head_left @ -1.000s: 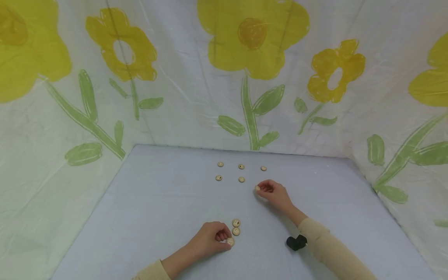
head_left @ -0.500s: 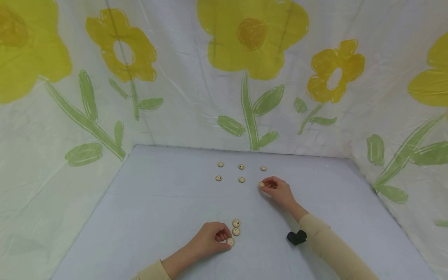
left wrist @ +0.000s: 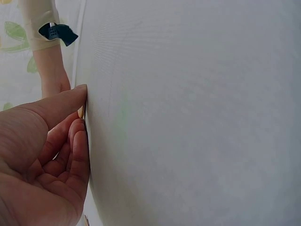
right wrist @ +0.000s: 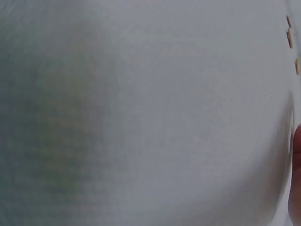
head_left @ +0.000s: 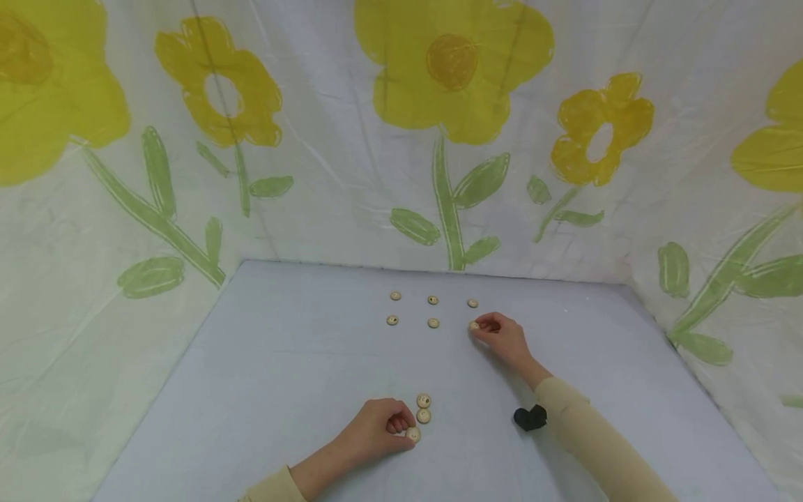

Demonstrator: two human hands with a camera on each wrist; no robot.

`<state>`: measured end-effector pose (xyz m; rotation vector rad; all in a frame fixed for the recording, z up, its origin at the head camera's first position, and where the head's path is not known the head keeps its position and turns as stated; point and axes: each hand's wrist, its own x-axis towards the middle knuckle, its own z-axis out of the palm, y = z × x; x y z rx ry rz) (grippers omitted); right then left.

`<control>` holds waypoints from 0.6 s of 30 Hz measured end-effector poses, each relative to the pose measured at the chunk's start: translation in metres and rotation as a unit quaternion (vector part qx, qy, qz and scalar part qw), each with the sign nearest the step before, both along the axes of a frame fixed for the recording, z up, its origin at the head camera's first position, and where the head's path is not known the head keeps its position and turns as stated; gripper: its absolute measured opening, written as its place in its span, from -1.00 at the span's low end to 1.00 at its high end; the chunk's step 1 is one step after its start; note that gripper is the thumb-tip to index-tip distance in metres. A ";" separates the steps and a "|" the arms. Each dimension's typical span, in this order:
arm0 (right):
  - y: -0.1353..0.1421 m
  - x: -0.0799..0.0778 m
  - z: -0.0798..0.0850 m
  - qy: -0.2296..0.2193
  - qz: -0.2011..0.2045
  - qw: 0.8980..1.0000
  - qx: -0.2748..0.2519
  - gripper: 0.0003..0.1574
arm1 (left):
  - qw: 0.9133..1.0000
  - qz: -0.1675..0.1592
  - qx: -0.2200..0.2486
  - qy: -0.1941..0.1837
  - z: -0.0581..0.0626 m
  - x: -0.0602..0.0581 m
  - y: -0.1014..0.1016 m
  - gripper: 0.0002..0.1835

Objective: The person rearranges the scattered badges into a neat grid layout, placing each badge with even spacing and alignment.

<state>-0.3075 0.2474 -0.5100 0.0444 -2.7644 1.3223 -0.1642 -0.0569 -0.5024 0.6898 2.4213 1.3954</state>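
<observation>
My right hand [head_left: 505, 340] pinches a small round wooden disc [head_left: 473, 325] by its edge, at the right end of the nearer of two rows of like discs. Close to the front, my left hand [head_left: 383, 427] has thumb and fingertips around another wooden disc [head_left: 413, 434] on the table. Just beyond it, two marked discs lie close together, the upper one [head_left: 423, 400] and the lower one [head_left: 423, 416]. In the left wrist view, the held disc [left wrist: 81, 112] shows edge-on between thumb and finger. Only part of a finger [right wrist: 296, 174] appears in the right wrist view.
Several discs lie in the far rows, among them a back-right disc [head_left: 472, 303] and a front-middle disc [head_left: 433, 323]. A black wrist device [head_left: 530, 417] is on the right sleeve. Behind the pale table [head_left: 282, 376] hangs a flowered curtain [head_left: 326, 174].
The right hand has moved away from me and slightly to the right with its disc, into line with the nearer row. The left hand and the other discs have stayed put.
</observation>
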 end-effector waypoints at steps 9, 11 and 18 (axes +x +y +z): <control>0.002 -0.005 -0.001 -0.001 -0.010 1.000 0.018 -0.66 | 1.000 0.001 0.005 0.000 0.000 0.001 0.000 -0.79; 0.002 -0.005 0.000 -0.005 -0.012 1.000 0.020 -0.66 | 1.000 0.001 0.006 -0.004 0.000 0.001 0.000 -0.79; 0.001 -0.006 0.002 -0.016 -0.014 0.999 0.027 -0.66 | 1.000 0.002 0.008 -0.006 -0.001 0.000 0.000 -0.79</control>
